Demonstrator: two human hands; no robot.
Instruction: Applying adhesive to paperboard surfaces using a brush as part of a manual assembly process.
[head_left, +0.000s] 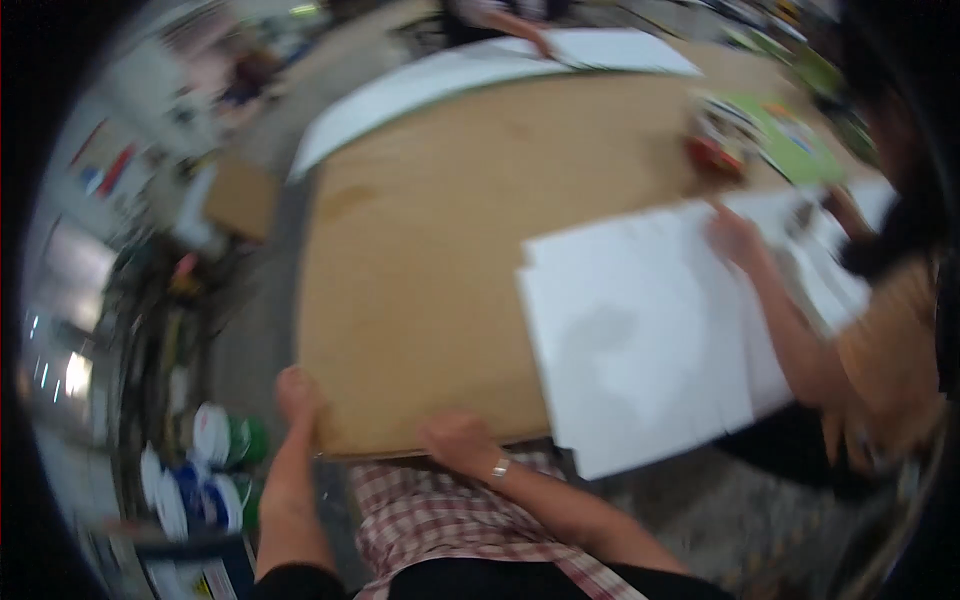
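A large brown tabletop (pixel 420 290) spreads out in front of me. At its near left corner, my left hand (pixel 297 396) is closed round the side edge. My right hand (pixel 461 442), with a band on the wrist, is curled over the front edge; its fingertips are blurred. Just to the right of that hand lie large white sheets (pixel 640 330), overlapping and hanging past the front edge. A co-worker's hand (pixel 735 238) rests on the far side of these sheets.
A co-worker (pixel 890 350) stands close on the right. Across the table another person's hand (pixel 540 42) touches a long white sheet (pixel 430 88). A blurred red and white object (pixel 722 140) and a green sheet (pixel 785 140) lie far right. Buckets (pixel 228 437) stand on the floor at left.
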